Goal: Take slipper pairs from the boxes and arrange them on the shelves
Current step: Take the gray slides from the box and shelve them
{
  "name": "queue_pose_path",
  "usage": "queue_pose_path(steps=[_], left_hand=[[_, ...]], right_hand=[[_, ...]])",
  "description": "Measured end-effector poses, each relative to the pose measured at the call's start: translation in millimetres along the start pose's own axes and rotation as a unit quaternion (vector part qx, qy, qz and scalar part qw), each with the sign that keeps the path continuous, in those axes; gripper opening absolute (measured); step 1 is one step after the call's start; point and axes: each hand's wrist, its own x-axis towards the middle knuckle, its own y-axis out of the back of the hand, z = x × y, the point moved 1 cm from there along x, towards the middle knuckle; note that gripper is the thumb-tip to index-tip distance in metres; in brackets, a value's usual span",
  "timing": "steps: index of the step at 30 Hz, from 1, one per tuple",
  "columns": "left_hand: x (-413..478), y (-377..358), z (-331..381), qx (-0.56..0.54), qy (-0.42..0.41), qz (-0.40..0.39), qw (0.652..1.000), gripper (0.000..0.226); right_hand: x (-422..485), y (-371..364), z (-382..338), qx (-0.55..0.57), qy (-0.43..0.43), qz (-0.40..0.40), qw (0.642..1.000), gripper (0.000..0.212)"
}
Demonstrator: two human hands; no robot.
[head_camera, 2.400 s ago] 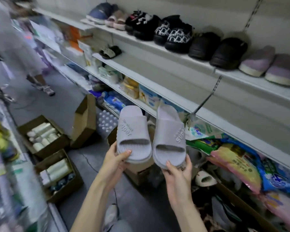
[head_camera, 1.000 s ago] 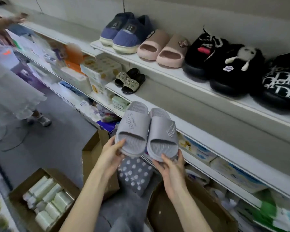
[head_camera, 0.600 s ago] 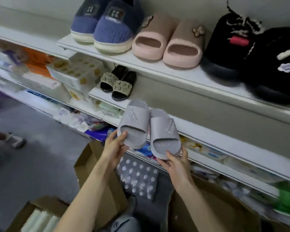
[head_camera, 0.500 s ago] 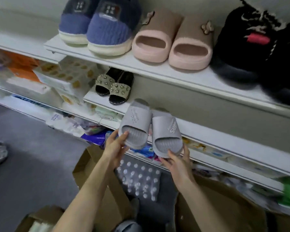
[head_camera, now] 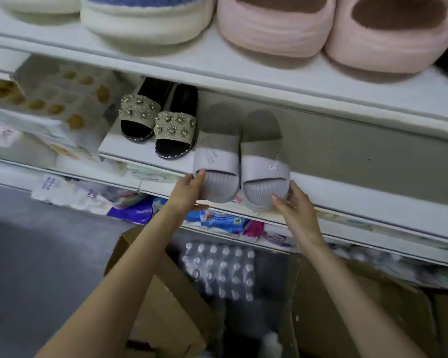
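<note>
The right grey slipper [head_camera: 265, 166], held by my right hand [head_camera: 295, 205] at the centre of the frame, has white letters on its strap. I can read "Su"; the rest curves out of sight. The left grey slipper [head_camera: 215, 158], held by my left hand [head_camera: 189, 192], has embossed strap lettering too faint to read. Print on the packets [head_camera: 50, 187] at centre left is blurred.
</note>
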Motion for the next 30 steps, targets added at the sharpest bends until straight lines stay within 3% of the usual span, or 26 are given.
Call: queue_pose_path(steps=[1,3,6,8,11,14,20,30], left_hand=[[3,7,-3,0.113,-0.031,0.029,0.993,0.042],[5,21,-10,0.297,-0.144,0.086,0.940,0.050],[3,35,-3,0.370,-0.302,0.078,0.875,0.052],[9,38,7,0.461,-0.383,0.031,0.800,0.059],[28,39,16,0.612,-0.411,-0.028,0.675,0.081],[39,36,22,0.683,-0.387,-0.038,0.618,0.096],[59,33,39,0.717,-0.410,-0.008,0.564,0.100],[85,35,69,0.723,-0.384,-0.031,0.573,0.105]], right_hand=[[2,4,3,-0.049,0.013,0.004,0.999,0.050],[3,10,6,-0.106,0.033,0.000,0.994,0.063],[6,15,0,-0.162,0.104,-0.058,0.980,0.084],[11,15,-5,-0.210,0.134,-0.097,0.964,0.094],[24,10,-8,-0.271,0.128,-0.130,0.945,0.107],[36,6,-7,-0.307,0.143,-0.130,0.932,0.115],[54,-1,-9,-0.322,0.172,-0.114,0.924,0.119],[94,-21,-22,-0.372,0.179,-0.078,0.908,0.124]])
